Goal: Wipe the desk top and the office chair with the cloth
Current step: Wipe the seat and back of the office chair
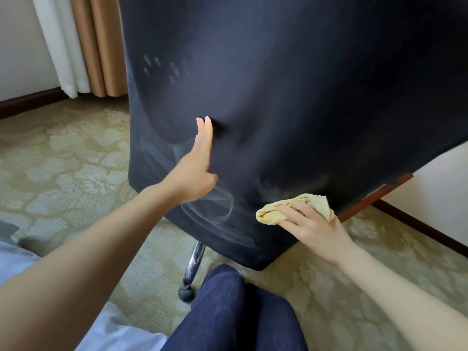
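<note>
The dark navy fabric back of the office chair (291, 97) fills the upper middle of the view, marked with pale damp streaks low down. My left hand (196, 165) presses flat against the fabric with straight fingers, denting it. My right hand (312, 228) grips a bunched yellow cloth (295, 207) and holds it against the lower right part of the chair back. A reddish wooden edge (374, 196) shows past the chair at the right; the desk top is hidden.
A chrome chair leg with a black foot (191, 268) stands on the patterned beige carpet (63, 173). My knees in dark trousers (240, 312) are at the bottom. Curtains (83, 46) hang at the upper left, a white wall with dark skirting (430, 231) runs at the right.
</note>
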Tool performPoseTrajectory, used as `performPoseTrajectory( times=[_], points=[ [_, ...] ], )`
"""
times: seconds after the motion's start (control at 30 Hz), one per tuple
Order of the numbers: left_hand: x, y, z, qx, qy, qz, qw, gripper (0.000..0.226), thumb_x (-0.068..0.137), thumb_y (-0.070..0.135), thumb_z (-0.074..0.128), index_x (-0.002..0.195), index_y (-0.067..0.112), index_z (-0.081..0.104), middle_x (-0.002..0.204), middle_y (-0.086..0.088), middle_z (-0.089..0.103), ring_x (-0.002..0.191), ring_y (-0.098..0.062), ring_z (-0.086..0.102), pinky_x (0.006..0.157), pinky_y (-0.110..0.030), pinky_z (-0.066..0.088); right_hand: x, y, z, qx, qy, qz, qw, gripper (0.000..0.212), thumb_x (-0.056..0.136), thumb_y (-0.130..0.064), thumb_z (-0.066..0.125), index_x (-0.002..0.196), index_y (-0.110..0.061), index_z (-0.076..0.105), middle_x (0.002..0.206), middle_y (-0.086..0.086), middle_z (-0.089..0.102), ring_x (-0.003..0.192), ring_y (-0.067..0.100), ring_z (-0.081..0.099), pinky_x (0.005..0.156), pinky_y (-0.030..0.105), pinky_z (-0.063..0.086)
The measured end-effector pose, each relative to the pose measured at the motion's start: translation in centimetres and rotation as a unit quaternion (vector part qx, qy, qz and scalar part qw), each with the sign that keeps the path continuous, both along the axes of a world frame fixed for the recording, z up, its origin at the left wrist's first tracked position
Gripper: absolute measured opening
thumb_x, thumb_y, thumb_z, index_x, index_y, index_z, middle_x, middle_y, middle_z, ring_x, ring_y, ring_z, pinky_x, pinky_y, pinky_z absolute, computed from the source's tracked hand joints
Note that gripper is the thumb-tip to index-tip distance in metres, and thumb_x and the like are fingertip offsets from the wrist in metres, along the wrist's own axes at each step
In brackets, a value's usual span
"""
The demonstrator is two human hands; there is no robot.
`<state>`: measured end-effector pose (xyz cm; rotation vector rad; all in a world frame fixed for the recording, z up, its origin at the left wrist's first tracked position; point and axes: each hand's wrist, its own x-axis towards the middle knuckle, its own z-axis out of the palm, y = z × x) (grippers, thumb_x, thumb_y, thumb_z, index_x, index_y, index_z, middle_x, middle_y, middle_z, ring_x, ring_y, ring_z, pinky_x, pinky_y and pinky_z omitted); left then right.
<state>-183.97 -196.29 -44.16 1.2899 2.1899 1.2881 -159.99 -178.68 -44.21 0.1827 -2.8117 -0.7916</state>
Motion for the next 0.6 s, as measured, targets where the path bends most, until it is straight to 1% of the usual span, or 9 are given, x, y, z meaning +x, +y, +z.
performPoseTrajectory(
  times=[0.07, 0.17, 0.2, 0.3, 0.47, 0.5, 0.53, 0.57, 0.6],
  points=[
    [-0.1, -0.1, 0.2, -0.009, 0.009, -0.006, 1.0, 0.107, 0.081, -0.005, 0.049, 0.143, 0.033, -0.028, 0.15, 0.018, -0.035, 0.137, -0.032, 0.03, 0.097, -0.046, 0.043, 0.2, 0.3, 1.7, 0.016, 0.027, 0.016, 0.999, 0.035, 0.067, 0.008, 0.074, 0.095, -0.013, 0.074, 0.11, 0.006, 0.068, 0.099, 0.023, 0.045, 0.076, 0.036, 0.054],
    [0.4, 0.0, 0.6, -0.02, 0.003, -0.004, 1.0, 0.105, 0.08, -0.006, 0.049, 0.145, 0.027, -0.027, 0.151, 0.013, -0.035, 0.135, -0.031, 0.034, 0.106, -0.051, 0.035, -0.7, -0.1, 4.2, 0.046, 0.082, 0.034, 0.995, 0.03, 0.082, 0.003, 0.055, 0.099, -0.013, 0.074, 0.111, 0.009, 0.068, 0.098, 0.025, 0.045, 0.084, 0.039, 0.043],
    [0.6, 0.2, 0.7, -0.024, -0.001, -0.001, 1.0, 0.104, 0.08, -0.006, 0.048, 0.145, 0.026, -0.027, 0.151, 0.012, -0.035, 0.137, -0.027, 0.031, 0.109, -0.052, 0.032, -1.2, -0.5, 5.1, 0.05, 0.105, 0.036, 0.993, 0.028, 0.083, 0.002, 0.056, 0.1, -0.013, 0.074, 0.111, 0.01, 0.068, 0.098, 0.025, 0.044, 0.085, 0.038, 0.04],
    [1.1, 0.5, 0.7, -0.031, -0.005, 0.002, 0.999, 0.103, 0.079, -0.007, 0.045, 0.145, 0.022, -0.028, 0.151, 0.01, -0.036, 0.147, -0.022, 0.006, 0.107, -0.047, 0.036, -3.7, -1.6, 7.6, 0.067, 0.2, 0.045, 0.976, 0.02, 0.088, -0.004, 0.062, 0.098, -0.016, 0.074, 0.111, 0.007, 0.069, 0.099, 0.024, 0.042, 0.083, 0.035, 0.036],
    [1.2, 0.5, 0.6, -0.044, 0.004, 0.012, 0.999, 0.104, 0.08, -0.008, 0.047, 0.144, 0.021, -0.029, 0.15, 0.009, -0.037, 0.146, -0.024, 0.012, 0.102, -0.039, 0.041, -8.9, -2.7, 8.8, 0.057, 0.318, 0.069, 0.944, 0.025, 0.091, -0.005, 0.057, 0.1, -0.021, 0.074, 0.104, 0.003, 0.07, 0.096, 0.021, 0.039, 0.081, 0.032, 0.033],
    [1.1, 0.5, 0.5, -0.047, 0.011, 0.016, 0.999, 0.105, 0.08, -0.009, 0.048, 0.144, 0.02, -0.029, 0.15, 0.008, -0.037, 0.145, -0.026, 0.015, 0.099, -0.036, 0.043, -9.5, -2.8, 8.4, 0.047, 0.329, 0.069, 0.941, 0.026, 0.088, -0.004, 0.06, 0.101, -0.022, 0.074, 0.102, 0.004, 0.07, 0.095, 0.021, 0.038, 0.08, 0.031, 0.033],
    [1.0, 0.6, 0.3, -0.055, 0.02, 0.024, 0.998, 0.105, 0.08, -0.009, 0.049, 0.145, 0.02, -0.029, 0.151, 0.008, -0.036, 0.14, -0.029, 0.027, 0.09, -0.032, 0.045, -10.0, -2.7, 7.7, 0.038, 0.339, 0.067, 0.938, 0.027, 0.086, -0.003, 0.063, 0.1, -0.022, 0.074, 0.101, 0.004, 0.07, 0.093, 0.021, 0.038, 0.079, 0.03, 0.034],
    [0.9, 0.6, 0.2, -0.062, 0.032, 0.034, 0.997, 0.106, 0.08, -0.009, 0.05, 0.145, 0.02, -0.028, 0.152, 0.007, -0.035, 0.125, -0.033, 0.045, 0.076, -0.028, 0.046, -10.4, -2.6, 7.0, 0.028, 0.346, 0.063, 0.936, 0.027, 0.085, -0.003, 0.064, 0.1, -0.022, 0.075, 0.1, 0.004, 0.07, 0.09, 0.021, 0.037, 0.078, 0.029, 0.034],
    [0.9, 0.7, 0.2, -0.067, 0.042, 0.043, 0.996, 0.106, 0.079, -0.009, 0.051, 0.146, 0.02, -0.026, 0.152, 0.007, -0.034, 0.1, -0.032, 0.056, 0.063, -0.028, 0.044, -10.6, -2.5, 6.2, 0.018, 0.349, 0.059, 0.935, 0.027, 0.084, -0.003, 0.065, 0.099, -0.023, 0.075, 0.101, 0.004, 0.07, 0.086, 0.021, 0.037, 0.076, 0.029, 0.035]
  ],
)
